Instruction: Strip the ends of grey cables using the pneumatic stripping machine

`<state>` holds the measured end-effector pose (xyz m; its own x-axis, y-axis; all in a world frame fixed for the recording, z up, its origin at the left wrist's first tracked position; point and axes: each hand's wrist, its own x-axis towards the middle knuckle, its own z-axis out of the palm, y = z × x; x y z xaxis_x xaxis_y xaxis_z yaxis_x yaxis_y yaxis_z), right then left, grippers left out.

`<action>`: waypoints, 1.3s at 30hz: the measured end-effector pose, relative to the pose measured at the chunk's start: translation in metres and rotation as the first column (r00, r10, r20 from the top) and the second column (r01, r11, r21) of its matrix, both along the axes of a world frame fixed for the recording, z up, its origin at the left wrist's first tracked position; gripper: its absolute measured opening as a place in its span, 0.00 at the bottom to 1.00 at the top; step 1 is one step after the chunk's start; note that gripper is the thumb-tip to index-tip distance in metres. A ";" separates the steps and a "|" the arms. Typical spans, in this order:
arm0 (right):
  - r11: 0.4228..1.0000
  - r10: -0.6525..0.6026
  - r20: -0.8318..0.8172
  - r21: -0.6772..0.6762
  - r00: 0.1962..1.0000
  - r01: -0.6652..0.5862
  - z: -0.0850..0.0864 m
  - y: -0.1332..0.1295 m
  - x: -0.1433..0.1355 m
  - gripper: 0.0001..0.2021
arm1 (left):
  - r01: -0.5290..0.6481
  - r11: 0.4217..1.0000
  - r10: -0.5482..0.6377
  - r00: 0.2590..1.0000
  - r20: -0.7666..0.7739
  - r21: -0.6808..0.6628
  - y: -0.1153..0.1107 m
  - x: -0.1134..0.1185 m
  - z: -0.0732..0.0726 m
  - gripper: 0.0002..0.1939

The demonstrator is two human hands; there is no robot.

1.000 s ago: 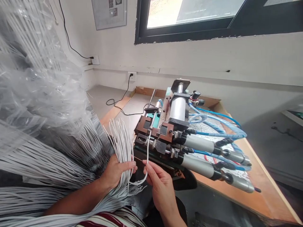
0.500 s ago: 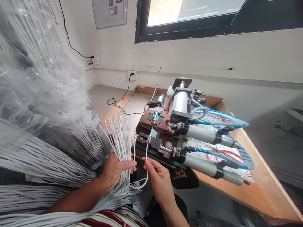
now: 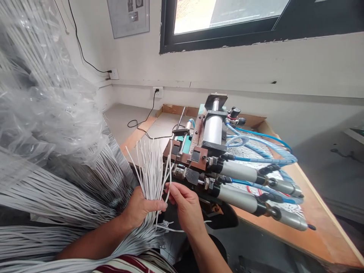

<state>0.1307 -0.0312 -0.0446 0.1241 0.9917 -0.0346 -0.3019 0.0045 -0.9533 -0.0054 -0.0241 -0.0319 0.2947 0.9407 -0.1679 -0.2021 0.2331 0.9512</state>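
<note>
"What does your left hand (image 3: 139,207) have?"

"You have it closed around a thick bundle of pale wires (image 3: 150,172), thumb laid across the front. The upper ends fan out above your fist, and the lower part droops toward your lap."

"And your right hand (image 3: 184,206)?"

"Its grip is a pinch: your thumb and fingertips press on a single wire (image 3: 170,167), just beside the bundle. That wire stands nearly upright. Another strand runs close by it, and I can't tell whether you pinch that one too."

"Where is your single wire next to the machine (image 3: 214,129)?"

"It crosses in front of the machine's left edge as you see it; whether they touch, I can't tell."

"What else is around you?"

"Your machine sits on the wooden bench (image 3: 320,237), with two silver cylinders (image 3: 239,171) side by side pointing right and blue hoses (image 3: 263,160) looping near them. To your left, more wires (image 3: 62,189) hang under clear plastic (image 3: 57,117). Ahead of you, a black cord (image 3: 159,138) runs from the wall socket (image 3: 160,93) down to the bench."
</note>
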 end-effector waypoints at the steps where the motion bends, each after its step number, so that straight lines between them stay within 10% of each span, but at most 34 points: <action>1: 0.999 -0.028 -0.045 -0.019 0.999 0.027 -0.002 -0.001 -0.003 0.12 | -0.040 0.999 0.040 0.999 0.007 -0.021 0.001 0.000 0.000 0.10; 6: 0.986 -0.136 -0.108 -0.108 0.985 0.125 -0.023 -0.020 -0.010 0.12 | -0.215 0.959 0.223 0.975 0.023 -0.184 0.006 -0.002 -0.002 0.15; 20: 0.985 -0.043 -0.049 -0.170 0.998 0.034 -0.018 -0.020 -0.007 0.14 | -0.164 0.967 0.180 0.981 0.070 -0.194 0.004 -0.003 -0.001 0.13; 31: 0.991 0.117 0.686 -0.132 0.718 -0.036 -0.081 -0.010 -0.006 0.10 | -0.187 0.971 0.196 0.979 0.051 -0.146 0.003 -0.002 0.000 0.12; 39: 0.998 0.064 -0.034 0.021 0.997 -0.063 -0.017 -0.003 -0.010 0.13 | -0.083 0.988 0.089 0.995 0.038 -0.127 0.002 0.003 -0.002 0.10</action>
<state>0.1209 -0.0343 -0.0611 0.0602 0.9980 -0.0184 -0.3354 0.0029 -0.9421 -0.0021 -0.0217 -0.0335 0.2231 0.9352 -0.2750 -0.2669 0.3300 0.9055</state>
